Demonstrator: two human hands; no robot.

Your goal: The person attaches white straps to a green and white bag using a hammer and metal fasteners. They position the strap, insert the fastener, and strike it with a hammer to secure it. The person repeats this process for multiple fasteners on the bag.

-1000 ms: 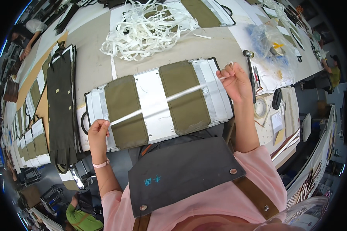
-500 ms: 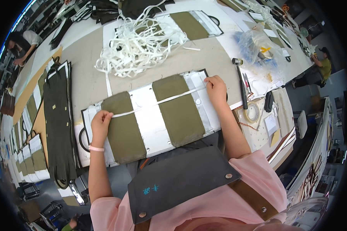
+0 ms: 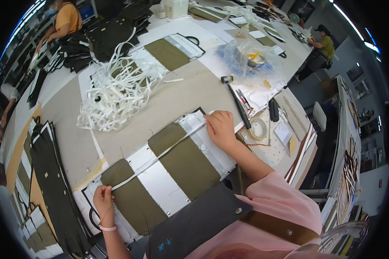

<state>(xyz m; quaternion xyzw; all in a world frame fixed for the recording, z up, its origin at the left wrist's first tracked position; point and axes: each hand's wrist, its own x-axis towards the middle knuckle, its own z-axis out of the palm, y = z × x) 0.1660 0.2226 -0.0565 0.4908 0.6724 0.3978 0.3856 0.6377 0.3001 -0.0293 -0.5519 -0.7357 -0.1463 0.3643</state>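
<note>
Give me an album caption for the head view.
Left fingers and right fingers hold a narrow white ribbon across a rectangular white panel with olive cloth bands.

Bright, even light; long white straight tube lights (image 3: 348, 19) glaring upper right; soft shadows; strong fisheye bending, black corners; far background soft.

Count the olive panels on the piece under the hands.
2: the left panel beside the left hand, the right panel nearer the right hand, a white band between them. The dark apron covers part of the near edge, so anything there is hidden.
</note>
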